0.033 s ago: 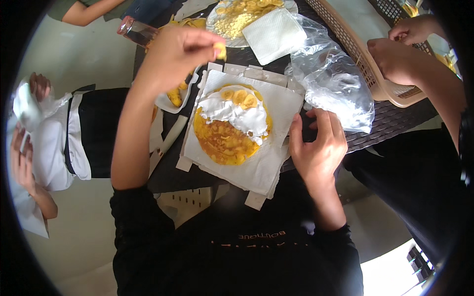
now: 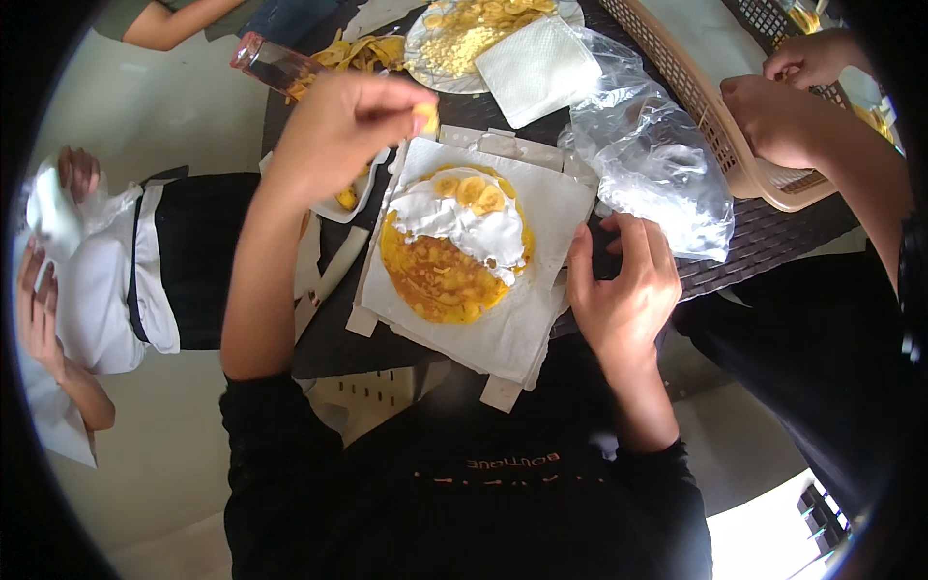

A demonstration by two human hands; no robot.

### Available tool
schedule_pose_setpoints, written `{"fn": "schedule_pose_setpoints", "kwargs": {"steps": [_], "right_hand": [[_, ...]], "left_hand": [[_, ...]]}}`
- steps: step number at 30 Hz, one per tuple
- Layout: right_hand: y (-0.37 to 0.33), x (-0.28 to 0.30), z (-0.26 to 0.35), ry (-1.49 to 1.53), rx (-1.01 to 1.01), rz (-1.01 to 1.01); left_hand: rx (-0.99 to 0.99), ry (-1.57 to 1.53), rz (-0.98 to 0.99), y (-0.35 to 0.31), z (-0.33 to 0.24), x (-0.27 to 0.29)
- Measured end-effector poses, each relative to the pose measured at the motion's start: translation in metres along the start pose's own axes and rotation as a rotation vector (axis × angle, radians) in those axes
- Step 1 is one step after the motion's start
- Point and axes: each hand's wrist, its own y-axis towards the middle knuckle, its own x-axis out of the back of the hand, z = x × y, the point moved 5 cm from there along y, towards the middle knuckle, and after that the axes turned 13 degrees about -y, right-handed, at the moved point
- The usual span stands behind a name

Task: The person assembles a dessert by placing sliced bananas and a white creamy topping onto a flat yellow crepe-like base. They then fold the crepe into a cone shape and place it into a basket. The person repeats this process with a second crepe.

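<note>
My left hand [image 2: 343, 130] pinches a pale yellow banana slice [image 2: 426, 118] between thumb and fingertips, just above the far left part of the pancake [image 2: 440, 280]. Golden brown and round, the pancake lies on a white paper towel [image 2: 522, 333]. White cream [image 2: 459, 227] covers its far half, and a few banana slices [image 2: 479, 193] sit in a row on the cream near the far edge. My right hand [image 2: 628, 285] rests at the towel's right edge, fingers apart and holding nothing. Its fingertips are by a clear plastic bag [image 2: 667, 174].
At the far side are a plate [image 2: 416, 72] with chopped and sliced banana, a folded napkin [image 2: 537, 70], a jar [image 2: 275, 63] and banana peels [image 2: 367, 50]. A white tray [image 2: 362, 198] and a knife [image 2: 338, 266] lie left. A co-worker's hands [image 2: 773, 121] are at the tan basket [image 2: 715, 135].
My left hand, with the banana slice, has come slightly nearer to the pancake. My right hand stays where it was.
</note>
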Motion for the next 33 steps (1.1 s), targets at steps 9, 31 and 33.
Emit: {"fn": "schedule_pose_setpoints", "kwargs": {"steps": [9,31,33], "right_hand": [[0.000,0.000,-0.001,-0.003,0.011,0.004],[0.000,-0.001,0.000,0.011,0.022,-0.016],[0.001,-0.001,0.000,0.008,0.022,-0.011]], "left_hand": [[0.198,-0.196,-0.030,-0.042,0.079,-0.004],[0.179,-0.127,0.032,-0.031,0.081,-0.012],[0.175,-0.091,0.017,-0.031,0.079,-0.012]]}}
